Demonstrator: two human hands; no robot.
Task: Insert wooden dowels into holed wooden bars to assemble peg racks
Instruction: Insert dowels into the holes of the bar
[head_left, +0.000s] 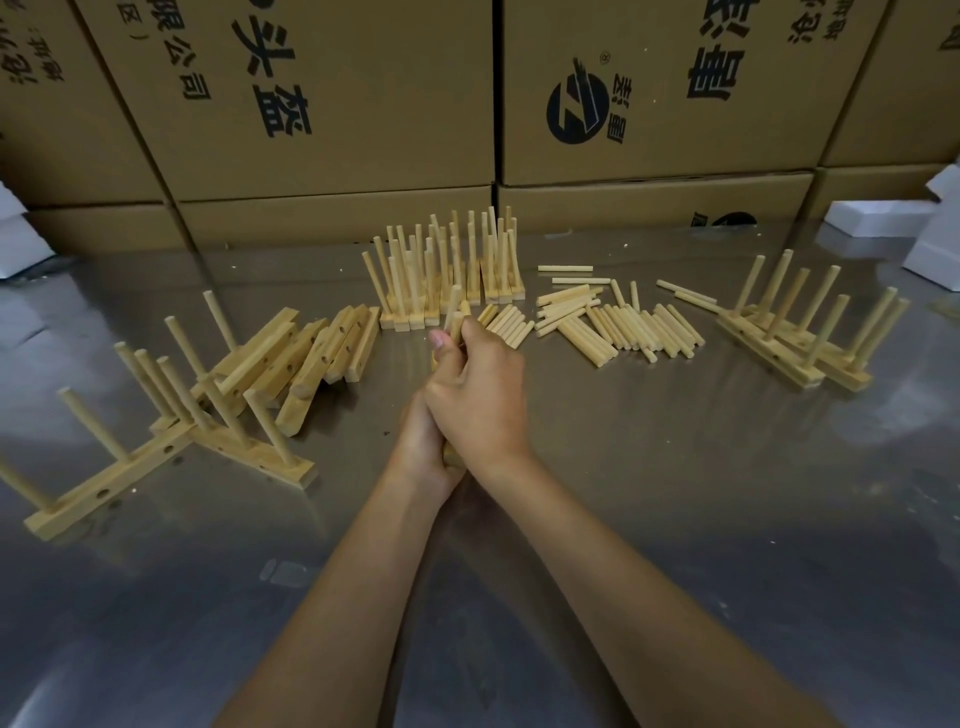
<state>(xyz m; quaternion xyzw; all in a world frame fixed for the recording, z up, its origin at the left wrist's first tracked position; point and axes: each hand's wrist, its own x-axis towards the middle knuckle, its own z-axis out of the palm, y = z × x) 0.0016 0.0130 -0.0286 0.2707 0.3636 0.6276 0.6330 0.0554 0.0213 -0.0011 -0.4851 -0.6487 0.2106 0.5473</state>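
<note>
At the middle of the shiny metal table (675, 519), the right hand (480, 395) is curling round pale round wooden dowels (453, 312) — upright, tips showing above the fingers — while the left hand (423, 447), beneath, is gripping a mostly hidden pale wooden bar (451, 458).

- Worktop (675, 493): brushed metal, smooth, with a dull sheen and blurred reflections.
- Loose dowels (618, 325): pale bare wood, matt.
- Holed bars (332, 348): the same light unfinished wood, smooth-sawn.
- Cartons (363, 104): brown matt cardboard, black print.
- White blocks (872, 215): matt, foam-like.
</note>
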